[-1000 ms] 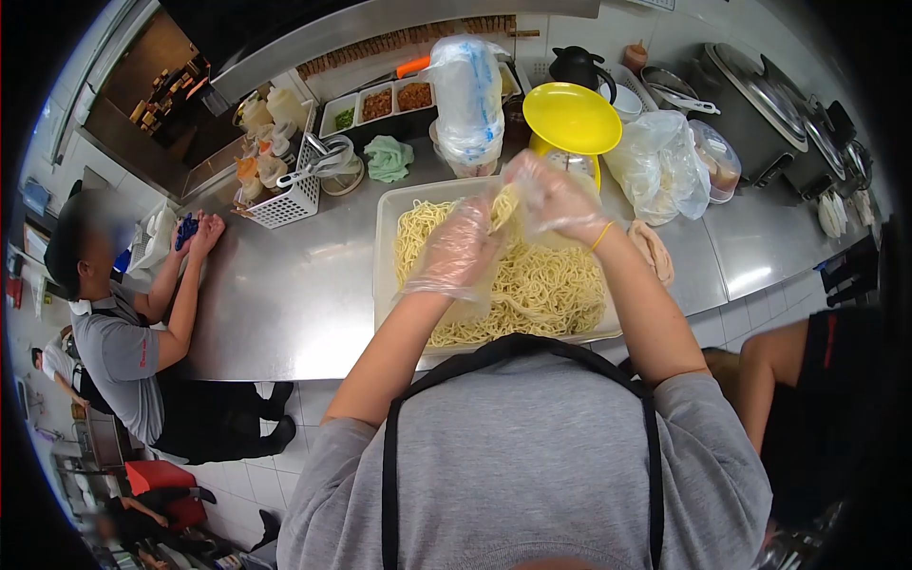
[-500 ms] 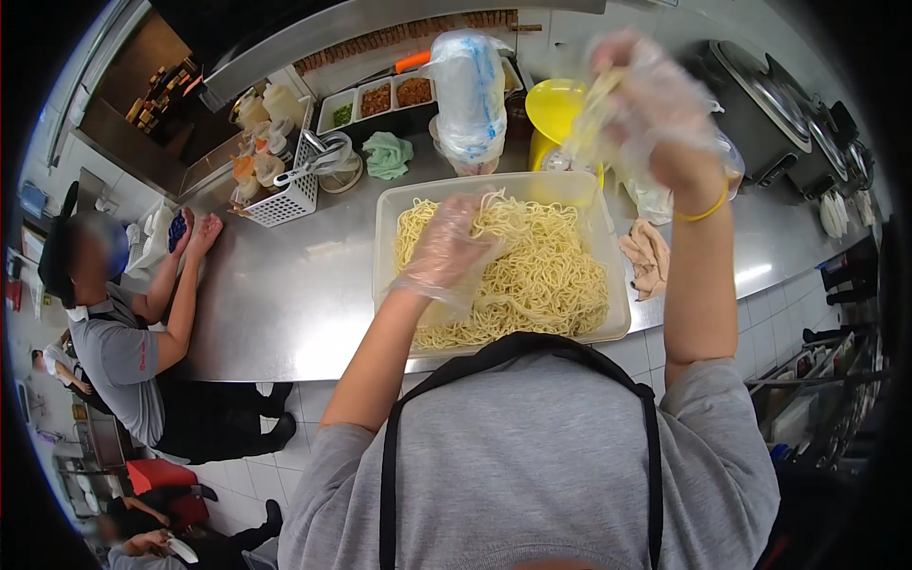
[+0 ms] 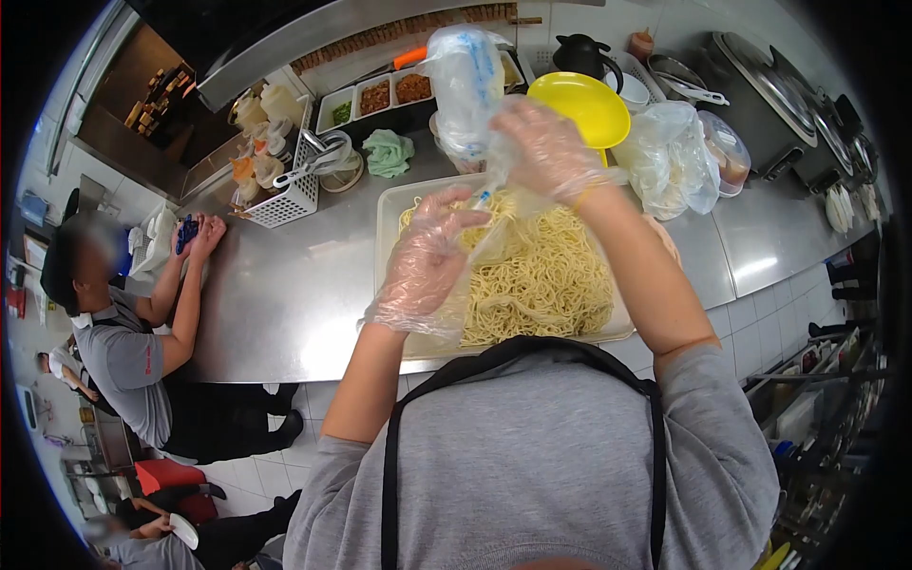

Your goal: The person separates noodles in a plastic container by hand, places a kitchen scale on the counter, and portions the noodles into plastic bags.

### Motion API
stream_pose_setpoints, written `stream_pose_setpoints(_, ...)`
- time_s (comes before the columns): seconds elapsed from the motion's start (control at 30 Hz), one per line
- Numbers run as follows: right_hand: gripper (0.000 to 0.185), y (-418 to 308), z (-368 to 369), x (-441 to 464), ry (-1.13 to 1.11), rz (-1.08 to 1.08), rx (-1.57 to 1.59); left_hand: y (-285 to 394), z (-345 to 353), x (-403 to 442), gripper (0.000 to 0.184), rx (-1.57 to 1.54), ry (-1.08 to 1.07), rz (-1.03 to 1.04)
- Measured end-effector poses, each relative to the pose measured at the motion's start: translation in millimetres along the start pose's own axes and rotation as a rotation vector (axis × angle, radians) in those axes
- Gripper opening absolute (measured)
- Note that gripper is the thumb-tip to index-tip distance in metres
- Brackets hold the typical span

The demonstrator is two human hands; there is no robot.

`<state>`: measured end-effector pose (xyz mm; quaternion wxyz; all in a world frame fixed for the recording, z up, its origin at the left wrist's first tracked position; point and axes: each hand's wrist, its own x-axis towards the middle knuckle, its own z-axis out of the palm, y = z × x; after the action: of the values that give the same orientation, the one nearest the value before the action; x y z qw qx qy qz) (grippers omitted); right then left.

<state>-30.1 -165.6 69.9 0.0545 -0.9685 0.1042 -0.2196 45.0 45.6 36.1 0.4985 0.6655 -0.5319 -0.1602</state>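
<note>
Over the left side of a pale plastic tray (image 3: 385,217) of yellow noodles (image 3: 546,275), my left hand (image 3: 426,261) wears a clear glove, its fingers apart and nothing visible in it. My right hand (image 3: 549,157), also gloved, is above the tray's back edge beside the upright stack of clear bags (image 3: 465,90). Its fingers are closed on a thin clear plastic bag (image 3: 499,176) with a blue mark, which hangs towards my left hand. A yellow plate (image 3: 581,106) lies behind my right hand, partly covering a yellow stand.
Left of the bag stack are a green cloth (image 3: 388,153), a white basket (image 3: 285,204) of bottles and small food containers (image 3: 375,98). A filled plastic bag (image 3: 668,161) and a lidded tub (image 3: 725,157) are at right. A co-worker (image 3: 128,332) stands at the table's left end.
My right hand went from the tray up over the yellow plate with noodles, then came back beside the bag stack with a clear bag. My left hand has moved slightly left and opened.
</note>
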Motion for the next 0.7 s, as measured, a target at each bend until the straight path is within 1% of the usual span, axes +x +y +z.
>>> stream_pose_setpoints(0.03, 0.054, 6, -8, 0, -0.001, -0.008, 0.002, -1, -2, -1, 0.058, 0.164, -0.02, 0.024)
stream_pose_setpoints(0.07, 0.058, 13, -17, -3, -0.003, -0.07, 0.15, -2, -5, -2, 0.059, 0.327, -0.037, 0.052)
stream_pose_setpoints(0.1, 0.061, 16, -23, -4, -0.007, -0.128, 0.299, 1, -6, -2, 0.062, 0.203, -0.022, -0.022)
stream_pose_setpoints(0.13, 0.061, 16, -28, -5, -0.012, -0.129, 0.299, 1, -5, -1, 0.063, 0.14, -0.017, -0.059)
stream_pose_setpoints(0.17, 0.064, 15, -33, -7, -0.123, 0.0, 0.506, 1, -4, 0, 0.064, 0.076, -0.009, -0.095)
stream_pose_setpoints(0.2, 0.068, 14, -36, -9, -0.232, 0.131, 0.709, -2, -2, 4, 0.066, -0.057, 0.033, -0.161)
stream_pose_setpoints(0.23, 0.068, 10, -32, -18, -0.229, 0.13, 0.707, 0, 0, 6, 0.067, -0.122, 0.054, -0.192)
stream_pose_setpoints(0.27, 0.068, 3, -21, -32, -0.193, 0.003, 0.685, 1, 2, 9, 0.069, -0.188, 0.076, -0.223)
stream_pose_setpoints(0.3, 0.069, -2, -8, -44, -0.157, -0.121, 0.661, 8, 5, 12, 0.069, -0.42, 0.129, -0.349)
stream_pose_setpoints(0.33, 0.069, -7, 6, -51, -0.155, -0.117, 0.659, 13, 9, 15, 0.069, -0.538, 0.148, -0.412)
stream_pose_setpoints(0.37, 0.069, -12, 21, -57, -0.218, 0.012, 0.602, 19, 13, 17, 0.069, -0.654, 0.175, -0.474)
stream_pose_setpoints(0.4, 0.069, -15, 28, -59, -0.281, 0.139, 0.545, 23, 16, 18, 0.068, -0.654, 0.234, -0.429)
stream_pose_setpoints(0.43, 0.069, -12, 28, -57, -0.28, 0.139, 0.547, 24, 16, 16, 0.068, -0.65, 0.264, -0.407)
stream_pose_setpoints(0.5, 0.062, 4, 24, -45, -0.453, 0.213, 0.27, 23, 14, 13, 0.068, -0.651, 0.294, -0.37)
stream_pose_setpoints(0.53, 0.062, 13, 18, -41, -0.449, 0.213, 0.272, 23, 13, 12, 0.068, -0.654, 0.292, -0.36)
stream_pose_setpoints(0.6, 0.052, 27, -5, -35, -0.293, 0.05, 0.492, 27, 11, 11, 0.069, -0.629, 0.263, -0.377)
stream_pose_setpoints(0.63, 0.052, 23, -19, -29, -0.293, 0.05, 0.492, 29, 11, 11, 0.069, -0.615, 0.25, -0.391)
stream_pose_setpoints(0.7, 0.046, 8, -43, -17, -0.11, -0.232, 0.556, 32, 14, 10, 0.07, -0.614, 0.201, -0.385)
